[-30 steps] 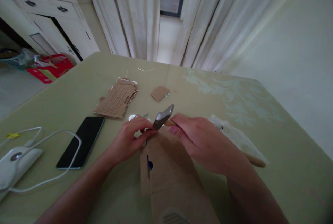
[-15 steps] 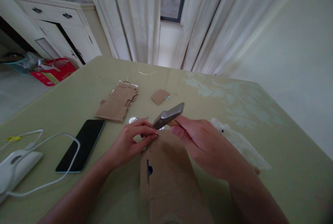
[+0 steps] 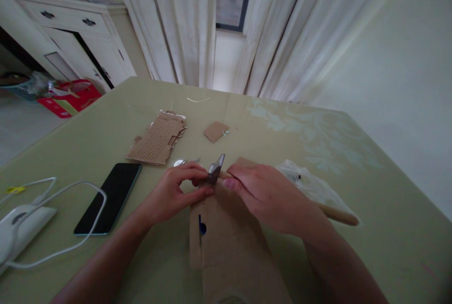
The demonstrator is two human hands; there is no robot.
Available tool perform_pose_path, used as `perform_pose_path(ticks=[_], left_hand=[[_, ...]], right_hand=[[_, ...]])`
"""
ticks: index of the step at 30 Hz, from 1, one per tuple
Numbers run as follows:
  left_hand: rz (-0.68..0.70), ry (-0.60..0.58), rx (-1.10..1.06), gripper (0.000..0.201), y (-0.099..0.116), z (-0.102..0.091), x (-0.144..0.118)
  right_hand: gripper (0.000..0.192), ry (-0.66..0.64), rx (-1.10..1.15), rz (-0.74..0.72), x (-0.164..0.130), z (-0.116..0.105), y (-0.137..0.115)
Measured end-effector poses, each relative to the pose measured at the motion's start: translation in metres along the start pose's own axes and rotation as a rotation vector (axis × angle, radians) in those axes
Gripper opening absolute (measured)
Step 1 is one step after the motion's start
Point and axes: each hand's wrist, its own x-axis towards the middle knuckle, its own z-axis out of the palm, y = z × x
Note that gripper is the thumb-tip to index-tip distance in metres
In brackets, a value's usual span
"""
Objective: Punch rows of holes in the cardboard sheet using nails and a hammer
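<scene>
1. Steel-grey and small, the hammer head sits just above the top edge of a cardboard sheet; the right hand is closed around the hammer high on its wooden handle, thumb tip close to the head, while the far end of the handle sticks out past the wrist.
2. The left hand is curled at the same edge of the cardboard sheet, fingertips pinched together right beside the hammer head; what they pinch is too small to tell.
3. The cardboard sheet lies flat on the green table and runs from the hands toward the camera; a small blue mark shows near its left fold.
4. Just beyond the left hand lie a few small shiny metal bits; further off lie a perforated cardboard piece and a small cardboard square.
5. A clear plastic bag lies to the right, under the handle.
6. To the left lies a black phone; a white cable curves past it to a white device at the table's edge.
</scene>
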Motion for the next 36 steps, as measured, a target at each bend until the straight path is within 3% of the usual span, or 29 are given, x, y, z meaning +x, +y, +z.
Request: perform_pose_path(ticks=[5, 11, 16, 20, 24, 27, 32, 34, 36], left_hand=[[-0.043, -0.025, 0.019, 0.027, -0.001, -0.002, -0.001], [-0.053, -0.034, 0.001, 0.024, -0.002, -0.001, -0.001], [-0.079, -0.033, 0.029, 0.028, -0.002, -0.001, -0.001], [-0.075, -0.046, 0.023, 0.024, -0.001, 0.000, -0.002], [-0.048, -0.016, 0.041, 0.028, -0.001, -0.001, -0.001], [-0.077, 0.081, 0.066, 0.033, -0.009, -0.009, 0.000], [-0.306, 0.380, 0.379, 0.025, -0.030, -0.030, 0.001], [-0.372, 0.364, 0.561, 0.019, -0.035, -0.034, 0.000], [-0.431, 0.257, 0.686, 0.018, -0.037, -0.033, 0.000]], right_hand=[[0.033, 0.091, 0.121, 0.017, 0.000, -0.002, 0.001], [0.031, -0.012, 0.022, -0.004, 0.004, 0.006, 0.003], [0.032, 0.052, 0.088, 0.018, 0.003, 0.003, 0.001], [0.030, -0.008, 0.027, -0.008, 0.005, 0.007, 0.001], [0.030, 0.019, 0.051, 0.008, 0.002, 0.001, 0.002], [0.031, 0.036, 0.054, 0.048, -0.001, -0.006, 0.006], [0.033, 0.001, -0.080, 0.053, 0.002, -0.003, 0.019], [0.033, -0.005, -0.097, 0.045, 0.004, 0.000, 0.022], [0.034, -0.006, -0.091, 0.049, 0.005, 0.002, 0.022]])
